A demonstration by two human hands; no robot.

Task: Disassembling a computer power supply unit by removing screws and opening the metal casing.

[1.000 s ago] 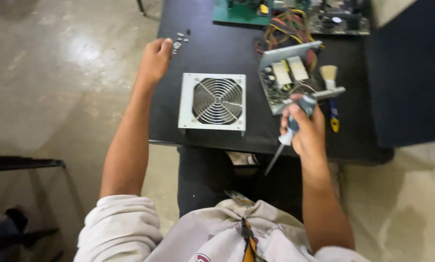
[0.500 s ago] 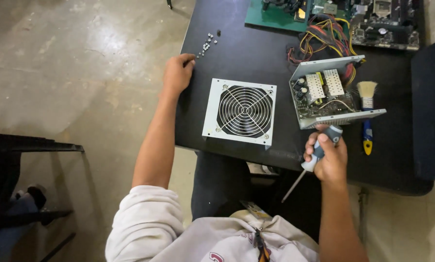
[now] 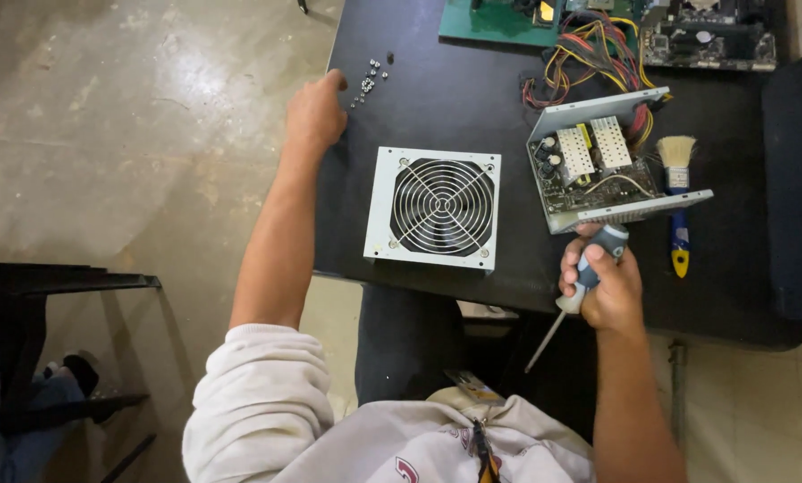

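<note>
My left hand rests at the left edge of the black table, fingertips close to a small pile of loose screws. My right hand grips a screwdriver by its grey handle, shaft pointing down toward me past the table's front edge. A white power supply cover with a round fan grille lies flat between my hands. Just above my right hand sits the open power supply chassis with its circuit board and coloured wires.
A paintbrush with a blue and yellow handle lies right of the chassis. Green circuit boards and a dark motherboard sit at the table's far edge. A dark chair stands on the concrete floor at left.
The view has shifted and closed in. My left hand has drawn back slightly from the screws. My right hand keeps hold of the screwdriver below the chassis.
</note>
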